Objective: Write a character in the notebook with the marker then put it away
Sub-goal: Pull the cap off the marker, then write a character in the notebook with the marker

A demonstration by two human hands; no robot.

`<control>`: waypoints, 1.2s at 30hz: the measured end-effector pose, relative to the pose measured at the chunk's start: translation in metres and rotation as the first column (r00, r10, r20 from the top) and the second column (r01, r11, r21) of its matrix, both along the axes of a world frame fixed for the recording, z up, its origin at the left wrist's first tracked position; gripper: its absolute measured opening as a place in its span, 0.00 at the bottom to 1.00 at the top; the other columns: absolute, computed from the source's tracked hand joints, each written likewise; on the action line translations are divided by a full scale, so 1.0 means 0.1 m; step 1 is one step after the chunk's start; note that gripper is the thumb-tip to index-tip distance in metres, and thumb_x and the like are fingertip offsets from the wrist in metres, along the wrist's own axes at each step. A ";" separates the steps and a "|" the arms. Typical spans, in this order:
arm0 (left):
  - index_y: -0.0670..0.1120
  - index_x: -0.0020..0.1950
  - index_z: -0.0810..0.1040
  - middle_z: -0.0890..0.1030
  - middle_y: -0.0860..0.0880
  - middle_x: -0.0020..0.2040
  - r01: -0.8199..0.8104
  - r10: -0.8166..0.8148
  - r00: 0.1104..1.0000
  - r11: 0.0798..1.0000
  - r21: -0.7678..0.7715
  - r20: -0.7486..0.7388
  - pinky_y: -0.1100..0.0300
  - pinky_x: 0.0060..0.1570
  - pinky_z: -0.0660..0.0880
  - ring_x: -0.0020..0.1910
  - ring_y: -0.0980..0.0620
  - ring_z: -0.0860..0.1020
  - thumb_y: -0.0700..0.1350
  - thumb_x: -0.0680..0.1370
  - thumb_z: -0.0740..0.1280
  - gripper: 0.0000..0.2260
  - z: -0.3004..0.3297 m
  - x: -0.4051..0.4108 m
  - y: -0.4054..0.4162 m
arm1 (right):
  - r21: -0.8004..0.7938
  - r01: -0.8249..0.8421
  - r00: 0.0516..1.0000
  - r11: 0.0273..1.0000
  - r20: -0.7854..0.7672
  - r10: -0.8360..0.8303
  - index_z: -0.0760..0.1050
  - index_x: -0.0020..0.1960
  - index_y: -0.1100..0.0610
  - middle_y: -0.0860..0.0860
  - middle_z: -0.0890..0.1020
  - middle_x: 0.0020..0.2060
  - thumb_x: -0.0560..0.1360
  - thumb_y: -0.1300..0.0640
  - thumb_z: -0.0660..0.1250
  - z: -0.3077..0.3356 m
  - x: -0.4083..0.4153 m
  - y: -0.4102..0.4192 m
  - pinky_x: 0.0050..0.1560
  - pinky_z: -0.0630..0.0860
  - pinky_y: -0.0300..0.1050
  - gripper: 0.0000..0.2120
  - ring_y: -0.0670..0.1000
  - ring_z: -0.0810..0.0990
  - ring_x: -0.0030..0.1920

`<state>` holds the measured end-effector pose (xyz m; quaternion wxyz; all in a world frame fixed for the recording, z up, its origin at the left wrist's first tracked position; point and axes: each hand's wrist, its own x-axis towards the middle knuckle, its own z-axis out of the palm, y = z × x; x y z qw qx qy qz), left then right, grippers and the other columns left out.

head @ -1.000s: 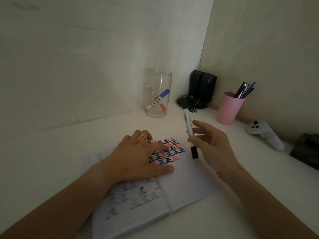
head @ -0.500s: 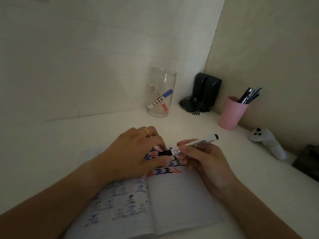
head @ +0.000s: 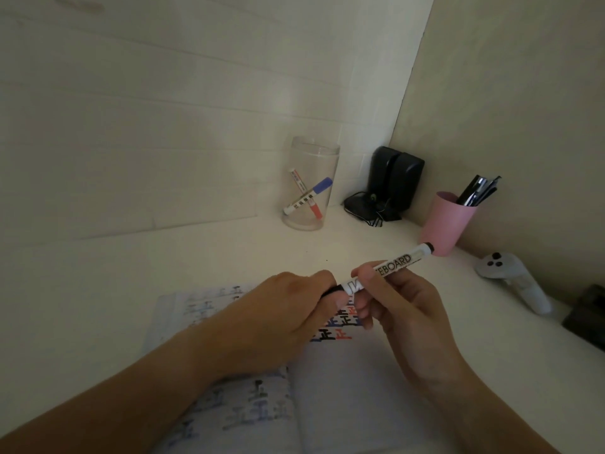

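An open notebook (head: 347,398) lies on the white desk, its pages carrying rows of black, blue and red characters. A white whiteboard marker (head: 397,264) is held above it, nearly level, its tail pointing right towards the pink cup. My right hand (head: 393,306) grips the marker's barrel. My left hand (head: 288,316) is closed around the black cap end of the marker, hiding most of the cap. Both hands hover over the upper part of the right page.
A clear jar (head: 311,185) with two markers stands at the back. Black speakers (head: 393,181) sit in the corner. A pink cup (head: 445,221) with pens, a white controller (head: 510,280) and a dark object (head: 586,316) lie to the right.
My left hand lifted off the notebook page and closed on the marker's cap end. My right hand turned the marker from upright to nearly level and raised it slightly.
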<state>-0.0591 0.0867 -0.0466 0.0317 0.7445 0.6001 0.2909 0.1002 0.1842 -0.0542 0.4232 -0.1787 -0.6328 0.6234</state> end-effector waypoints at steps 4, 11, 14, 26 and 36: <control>0.48 0.37 0.66 0.64 0.54 0.27 0.299 -0.020 0.700 0.916 -0.267 0.714 0.62 0.26 0.59 0.24 0.55 0.60 0.57 0.83 0.53 0.19 0.02 0.05 0.05 | -0.072 -0.053 0.997 0.996 -0.054 0.049 0.80 0.44 0.67 0.56 0.78 0.28 0.73 0.56 0.68 0.04 -0.01 -0.03 0.27 0.71 0.41 0.12 0.50 0.75 0.27; 0.45 0.46 0.70 0.67 0.53 0.32 -0.065 0.052 0.997 0.974 -0.218 -0.065 0.53 0.34 0.70 0.30 0.53 0.70 0.59 0.81 0.44 0.23 0.11 0.11 -0.02 | -0.048 -0.010 1.000 0.999 -0.012 0.010 0.81 0.42 0.64 0.55 0.78 0.27 0.76 0.57 0.70 0.03 0.00 -0.03 0.27 0.71 0.40 0.10 0.49 0.74 0.27; 0.49 0.51 0.65 0.70 0.52 0.35 -0.189 0.163 0.894 0.982 -0.020 -0.417 0.56 0.35 0.69 0.28 0.54 0.68 0.57 0.81 0.42 0.18 0.10 0.12 0.00 | -0.039 0.081 0.997 0.996 -0.007 -0.082 0.79 0.38 0.66 0.56 0.76 0.26 0.77 0.57 0.68 0.04 -0.02 -0.04 0.25 0.69 0.39 0.14 0.49 0.71 0.25; 0.50 0.34 0.68 0.66 0.56 0.26 0.012 0.101 0.738 0.987 -0.163 0.667 0.63 0.27 0.60 0.24 0.55 0.63 0.58 0.82 0.54 0.20 0.06 -0.25 0.01 | -0.187 0.213 0.976 0.959 -0.014 -0.219 0.82 0.42 0.62 0.56 0.79 0.29 0.78 0.57 0.67 0.05 0.11 0.17 0.29 0.72 0.42 0.11 0.51 0.74 0.30; 0.58 0.55 0.78 0.80 0.58 0.49 -0.147 0.149 0.978 0.989 0.028 -0.148 0.57 0.47 0.78 0.47 0.58 0.77 0.61 0.78 0.60 0.12 -0.23 -0.38 0.09 | -0.043 0.247 0.931 0.968 0.286 -0.225 0.84 0.46 0.66 0.61 0.86 0.36 0.74 0.66 0.71 0.01 0.33 0.10 0.38 0.80 0.45 0.04 0.55 0.83 0.36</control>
